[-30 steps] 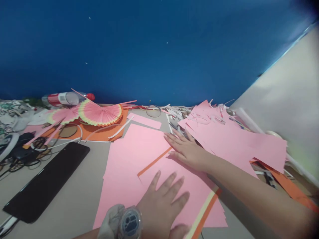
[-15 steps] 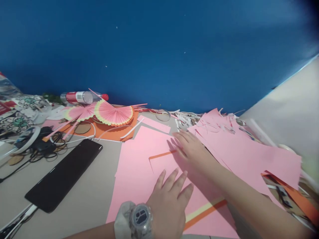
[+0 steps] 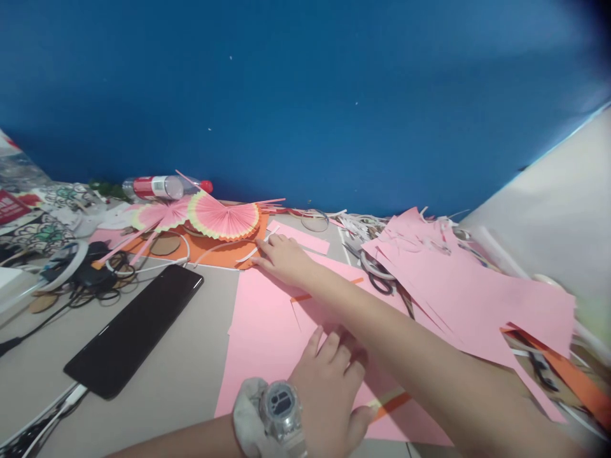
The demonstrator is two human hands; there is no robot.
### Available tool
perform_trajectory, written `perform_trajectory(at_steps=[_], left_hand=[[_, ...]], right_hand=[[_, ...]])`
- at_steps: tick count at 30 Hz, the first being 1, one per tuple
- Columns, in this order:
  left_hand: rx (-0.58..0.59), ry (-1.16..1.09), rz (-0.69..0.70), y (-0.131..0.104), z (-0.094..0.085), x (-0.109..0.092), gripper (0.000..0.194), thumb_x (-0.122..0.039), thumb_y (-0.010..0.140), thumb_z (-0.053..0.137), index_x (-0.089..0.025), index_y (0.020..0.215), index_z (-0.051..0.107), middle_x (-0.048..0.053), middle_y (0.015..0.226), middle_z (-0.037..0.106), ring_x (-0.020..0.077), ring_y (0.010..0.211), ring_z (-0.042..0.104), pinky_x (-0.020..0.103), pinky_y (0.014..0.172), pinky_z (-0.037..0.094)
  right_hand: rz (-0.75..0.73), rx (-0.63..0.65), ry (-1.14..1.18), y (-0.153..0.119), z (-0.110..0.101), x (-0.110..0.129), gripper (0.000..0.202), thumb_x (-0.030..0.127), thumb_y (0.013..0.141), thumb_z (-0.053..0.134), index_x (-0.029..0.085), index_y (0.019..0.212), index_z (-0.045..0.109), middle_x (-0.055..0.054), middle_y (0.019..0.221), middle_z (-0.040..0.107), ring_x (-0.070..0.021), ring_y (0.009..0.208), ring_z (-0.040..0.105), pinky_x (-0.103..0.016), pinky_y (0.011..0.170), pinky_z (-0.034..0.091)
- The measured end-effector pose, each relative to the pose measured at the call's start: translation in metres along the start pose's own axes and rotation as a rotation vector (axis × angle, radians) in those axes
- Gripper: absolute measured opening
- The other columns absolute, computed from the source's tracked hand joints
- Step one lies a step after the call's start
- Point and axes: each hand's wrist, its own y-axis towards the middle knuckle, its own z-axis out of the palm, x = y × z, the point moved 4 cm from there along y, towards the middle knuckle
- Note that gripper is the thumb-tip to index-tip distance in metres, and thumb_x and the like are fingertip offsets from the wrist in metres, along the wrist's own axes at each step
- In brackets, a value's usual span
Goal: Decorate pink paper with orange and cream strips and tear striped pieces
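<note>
My left hand [image 3: 329,388], with a clear watch [image 3: 281,407] and a white scrunchie at the wrist, lies with fingers apart on a pink sheet [image 3: 262,318]. My right hand [image 3: 281,257] reaches across to the sheet's far left corner, beside a thin white strip [image 3: 245,256] and an orange sheet [image 3: 214,254]. Its fingers are slightly bent, and whether they touch the strip is unclear. An orange strip [image 3: 300,297] shows beneath my right forearm. Near my left fingertips, a yellow and orange strip [image 3: 391,404] rests on the pink sheet.
Pink and yellow folded paper fans [image 3: 226,219] and a bottle [image 3: 157,187] are at the back left. A black phone [image 3: 136,331] lies on the left near tangled cables [image 3: 95,273]. Black-handled scissors [image 3: 379,282] sit beside large pink cut sheets [image 3: 477,299] on the right.
My right hand has moved left from near the scissors to the sheet's far left corner. The scissors now show. My left hand has shifted slightly, its fingers more bent.
</note>
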Motion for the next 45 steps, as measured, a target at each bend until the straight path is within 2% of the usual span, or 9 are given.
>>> perform_trajectory(at_steps=[9,14,18,21,24,27,32,39,45], left_hand=[[0.01,-0.017,-0.013,0.001,-0.001,0.001,0.052,-0.048,0.083,0.043,-0.016,0.123,0.046,0.011,0.124,0.051,0.0302,0.123,0.035,0.049,0.109,0.016],[-0.009,0.011,-0.046,0.002,0.003,0.002,0.049,-0.05,0.087,0.033,-0.016,0.119,0.05,0.012,0.124,0.052,0.0315,0.124,0.036,0.053,0.107,0.018],[-0.072,0.055,-0.025,0.003,0.008,0.003,0.05,-0.05,0.089,0.029,-0.019,0.126,0.044,0.009,0.133,0.045,0.0277,0.128,0.03,0.052,0.108,0.013],[-0.095,0.076,0.011,0.002,0.009,0.003,0.051,-0.049,0.09,0.029,-0.02,0.13,0.038,0.008,0.142,0.033,0.0251,0.133,0.02,0.05,0.109,0.009],[-0.083,0.074,0.02,0.002,0.009,0.003,0.051,-0.047,0.09,0.031,-0.019,0.131,0.038,0.008,0.145,0.027,0.0251,0.134,0.016,0.051,0.109,0.008],[-0.065,0.055,0.016,0.002,0.007,0.003,0.051,-0.047,0.089,0.032,-0.017,0.13,0.039,0.01,0.144,0.03,0.0258,0.134,0.016,0.051,0.109,0.008],[-0.025,0.019,0.028,0.003,0.003,0.003,0.057,-0.051,0.09,0.024,-0.012,0.128,0.04,0.015,0.142,0.03,0.0276,0.134,0.015,0.053,0.108,0.009],[-0.02,-0.013,0.02,0.003,0.003,0.005,0.056,-0.05,0.09,0.023,-0.012,0.128,0.04,0.013,0.144,0.027,0.0285,0.134,0.016,0.053,0.109,0.009],[-0.035,-0.005,0.031,0.003,0.007,0.004,0.056,-0.049,0.09,0.025,-0.014,0.131,0.037,0.01,0.146,0.023,0.0297,0.133,0.017,0.054,0.108,0.01]], right_hand=[[-0.057,0.009,-0.002,-0.021,-0.002,0.004,0.068,0.06,0.087,0.023,0.012,0.13,0.042,-0.017,0.11,0.054,-0.0294,0.103,0.044,-0.041,0.085,0.03],[0.004,-0.064,0.052,-0.019,-0.005,-0.001,0.051,0.043,0.094,0.018,0.014,0.129,0.042,-0.011,0.106,0.057,-0.0204,0.099,0.049,-0.033,0.084,0.035],[0.109,-0.13,0.063,-0.011,-0.008,-0.03,0.039,0.023,0.096,0.019,0.018,0.126,0.043,-0.007,0.11,0.058,-0.0133,0.099,0.052,-0.025,0.082,0.039],[0.237,-0.154,0.011,-0.003,-0.011,-0.065,0.03,0.024,0.094,0.03,0.016,0.109,0.055,-0.006,0.098,0.061,-0.0153,0.088,0.057,-0.03,0.077,0.044],[0.324,-0.189,-0.083,0.004,-0.015,-0.093,0.025,0.029,0.088,0.048,0.014,0.108,0.054,-0.007,0.109,0.057,-0.0191,0.097,0.055,-0.04,0.084,0.044],[0.369,-0.193,-0.159,0.011,-0.015,-0.104,0.028,0.03,0.087,0.051,0.015,0.11,0.053,-0.008,0.115,0.054,-0.0208,0.101,0.053,-0.043,0.085,0.044],[0.397,-0.184,-0.184,0.022,-0.01,-0.107,0.029,0.03,0.087,0.051,0.015,0.112,0.053,-0.008,0.115,0.053,-0.0207,0.1,0.054,-0.042,0.084,0.046],[0.297,-0.212,0.034,0.031,-0.009,-0.123,0.027,0.03,0.087,0.051,0.016,0.109,0.054,-0.008,0.116,0.053,-0.0205,0.102,0.053,-0.043,0.086,0.044],[0.315,-0.345,0.444,0.032,-0.026,-0.145,0.022,0.03,0.084,0.054,0.013,0.097,0.058,-0.006,0.105,0.058,-0.0191,0.097,0.055,-0.041,0.084,0.044]])
